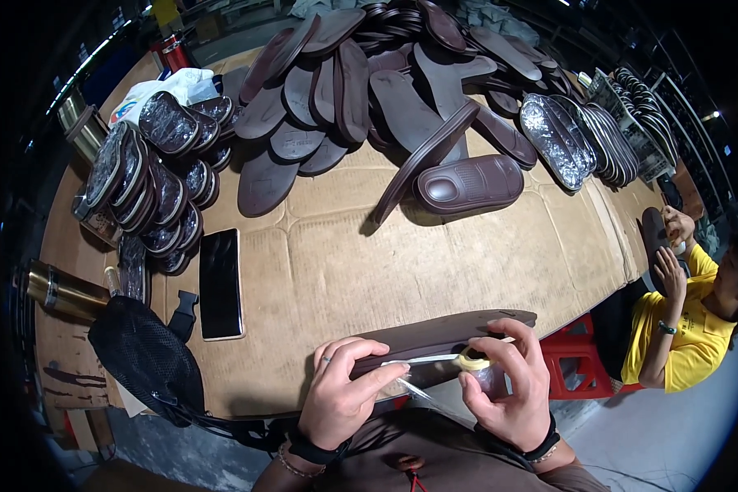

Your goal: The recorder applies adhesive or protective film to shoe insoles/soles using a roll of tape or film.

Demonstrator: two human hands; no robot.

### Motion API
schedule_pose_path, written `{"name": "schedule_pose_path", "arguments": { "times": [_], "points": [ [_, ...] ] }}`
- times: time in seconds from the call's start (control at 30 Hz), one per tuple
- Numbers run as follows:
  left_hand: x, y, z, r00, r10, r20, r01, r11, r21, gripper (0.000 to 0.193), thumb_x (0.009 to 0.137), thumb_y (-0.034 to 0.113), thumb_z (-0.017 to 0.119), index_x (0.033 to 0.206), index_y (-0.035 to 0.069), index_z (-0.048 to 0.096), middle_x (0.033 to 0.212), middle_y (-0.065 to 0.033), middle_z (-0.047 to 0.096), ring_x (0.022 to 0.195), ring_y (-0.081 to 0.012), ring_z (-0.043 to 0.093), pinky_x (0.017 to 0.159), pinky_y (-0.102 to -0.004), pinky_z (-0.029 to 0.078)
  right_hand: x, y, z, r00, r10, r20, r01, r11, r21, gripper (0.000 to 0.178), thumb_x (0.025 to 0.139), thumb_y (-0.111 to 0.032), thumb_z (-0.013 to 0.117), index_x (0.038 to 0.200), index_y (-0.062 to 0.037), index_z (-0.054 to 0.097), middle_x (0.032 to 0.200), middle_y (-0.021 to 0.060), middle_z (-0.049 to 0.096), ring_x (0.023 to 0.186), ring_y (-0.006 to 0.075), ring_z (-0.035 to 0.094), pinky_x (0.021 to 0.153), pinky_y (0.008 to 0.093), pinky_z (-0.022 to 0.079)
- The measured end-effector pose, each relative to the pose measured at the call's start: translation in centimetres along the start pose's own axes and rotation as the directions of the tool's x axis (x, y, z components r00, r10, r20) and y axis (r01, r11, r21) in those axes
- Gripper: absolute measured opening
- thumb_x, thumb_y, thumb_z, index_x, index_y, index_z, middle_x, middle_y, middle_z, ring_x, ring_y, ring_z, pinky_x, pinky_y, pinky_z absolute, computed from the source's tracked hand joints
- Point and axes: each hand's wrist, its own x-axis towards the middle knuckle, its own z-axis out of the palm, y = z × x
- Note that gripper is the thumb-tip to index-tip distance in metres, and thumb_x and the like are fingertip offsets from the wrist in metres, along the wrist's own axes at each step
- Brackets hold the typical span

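Note:
At the table's near edge a dark brown shoe sole (pixel 439 332) stands on its long side in front of me. My left hand (pixel 346 392) is closed on its left part, the thumb pressing near the end of a whitish strip of tape (pixel 425 359). The strip runs along the sole to a small tape roll (pixel 472 359). My right hand (pixel 512 387) is closed round this roll, its fingers curled over the sole's right part. A clear strip of film (pixel 422 396) hangs below my left thumb.
Loose brown soles (pixel 402 111) are heaped at the back of the cardboard-covered table (pixel 328 262). Film-wrapped soles (pixel 160 193) are stacked left, more (pixel 558 139) right. A phone (pixel 221 283), black mesh bag (pixel 143 357) and gold flask (pixel 66 289) lie left. A co-worker (pixel 685 328) handles a sole at right.

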Motion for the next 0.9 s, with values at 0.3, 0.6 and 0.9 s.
{"name": "schedule_pose_path", "arguments": {
  "times": [0.3, 0.6, 0.9],
  "points": [
    [0.32, 0.08, -0.04, 1.0, -0.018, -0.014, 0.018, 0.999, -0.03, 0.042, 0.069, -0.009, 0.07, 0.1, 0.016, 0.082, 0.109, -0.0057, 0.068, 0.106, -0.0267, 0.064, 0.096, -0.0392, 0.046, 0.13, 0.65, 0.0, 0.996, -0.087, 0.032, 0.088, 0.995, -0.035, 0.04, 0.08, -0.012, 0.082, 0.117, -0.0041, 0.071, 0.127, 0.0198, 0.058, 0.086, 0.0296, 0.07, 0.077, 0.0391, 0.059],
    [-0.13, -0.15, -0.08, 0.999, 0.005, 0.04, -0.006, 1.0, 0.021, 0.044, 0.076, -0.002, 0.077, 0.112, 0.023, 0.081, 0.114, -0.0013, 0.065, 0.111, -0.0224, 0.063, 0.099, -0.04, 0.044, -0.17, 0.4, -0.02, 0.998, -0.021, 0.052, 0.021, 1.0, 0.006, 0.039, 0.078, -0.011, 0.08, 0.114, -0.0021, 0.07, 0.126, 0.021, 0.058, 0.095, 0.0293, 0.069, 0.085, 0.0383, 0.057],
    [0.16, 0.32, -0.08, 0.999, 0.024, 0.033, -0.027, 0.997, 0.076, 0.043, 0.075, -0.004, 0.073, 0.106, 0.023, 0.084, 0.108, -0.0037, 0.064, 0.104, -0.0242, 0.063, 0.095, -0.0378, 0.045, -0.15, 0.8, 0.15, 0.993, -0.109, 0.043, 0.111, 0.993, -0.048, 0.04, 0.081, -0.013, 0.08, 0.119, -0.0049, 0.07, 0.128, 0.0202, 0.057, 0.085, 0.0295, 0.07, 0.077, 0.0391, 0.059]
  ]
}}
